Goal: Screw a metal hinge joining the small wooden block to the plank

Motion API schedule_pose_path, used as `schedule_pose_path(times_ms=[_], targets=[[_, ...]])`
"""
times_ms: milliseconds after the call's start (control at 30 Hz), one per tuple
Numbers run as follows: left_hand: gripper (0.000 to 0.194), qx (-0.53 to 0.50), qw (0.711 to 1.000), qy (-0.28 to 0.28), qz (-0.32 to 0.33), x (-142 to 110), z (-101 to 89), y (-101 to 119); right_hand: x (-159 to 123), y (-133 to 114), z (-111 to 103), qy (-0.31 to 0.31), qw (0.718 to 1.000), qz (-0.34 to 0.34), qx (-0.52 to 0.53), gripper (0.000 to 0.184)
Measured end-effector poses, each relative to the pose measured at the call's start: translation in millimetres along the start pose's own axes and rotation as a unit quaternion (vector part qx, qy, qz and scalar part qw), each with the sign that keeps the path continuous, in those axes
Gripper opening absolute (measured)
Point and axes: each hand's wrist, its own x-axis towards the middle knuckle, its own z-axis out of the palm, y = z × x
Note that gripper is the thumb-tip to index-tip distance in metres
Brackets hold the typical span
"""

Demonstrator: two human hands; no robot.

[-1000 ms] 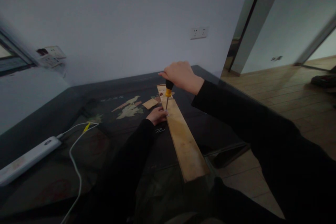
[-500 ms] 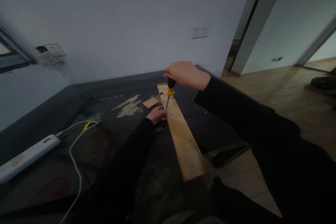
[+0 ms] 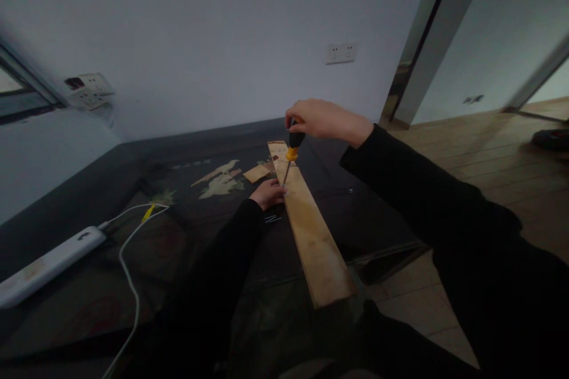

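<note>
My right hand (image 3: 317,118) is closed round the black and yellow handle of a screwdriver (image 3: 293,152). The screwdriver leans slightly, its shaft running down to the left edge of a long wooden board (image 3: 315,235). At the tip, a small shiny piece (image 3: 284,189) lies by the board's edge, too small to name. The fingers of my left hand (image 3: 268,193) are pressed together around that spot, beside the board. What they pinch is mostly hidden. Several thin screws or nails (image 3: 272,219) lie on the dark table (image 3: 195,157), just below my left hand.
A small square wood piece (image 3: 256,174) lies left of the board's far end. On the left are a white power strip (image 3: 51,266) and its cable (image 3: 128,272) with a yellow tag. The board's near end sticks out past the table edge. A wall stands behind.
My right hand has moved slightly to the right and its fingers have shifted on the handle. The screwdriver leans a little more to the right. My left hand and the board stay in place.
</note>
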Motion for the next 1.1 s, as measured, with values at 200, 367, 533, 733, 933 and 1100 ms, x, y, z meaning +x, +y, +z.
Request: schedule_pose_path(times_ms=[200, 367, 533, 733, 933, 1100], targets=[[0.037, 0.004, 1.0, -0.001, 0.002, 0.5, -1.3, -0.8, -2.4, -19.0, 6.3, 0.04, 0.995, 0.061, -0.064, 0.043], [0.038, 0.007, 1.0, 0.007, 0.006, 1.9, -1.1, -1.8, -1.0, -25.0, 13.0, 0.075, 0.992, 0.092, -0.052, 0.053], [0.038, 0.009, 1.0, 0.009, -0.006, 1.8, -0.4, -0.9, 0.0, -7.3, -0.1, -0.005, 0.999, 0.035, 0.023, 0.041], [0.04, 0.006, 1.0, 0.008, 0.001, 2.0, -1.5, -1.7, 0.8, -2.7, -11.0, -0.018, 0.999, -0.018, 0.02, 0.033], [0.043, -0.008, 1.0, 0.004, 0.0, 0.2, 0.9, 0.3, 0.4, -20.0, 0.3, 0.036, 0.996, 0.048, -0.063, 0.04], [0.042, 0.001, 1.0, 0.01, 0.0, 1.4, -0.1, -1.0, 1.6, -26.0, 6.5, 0.063, 0.991, 0.097, -0.066, 0.043]])
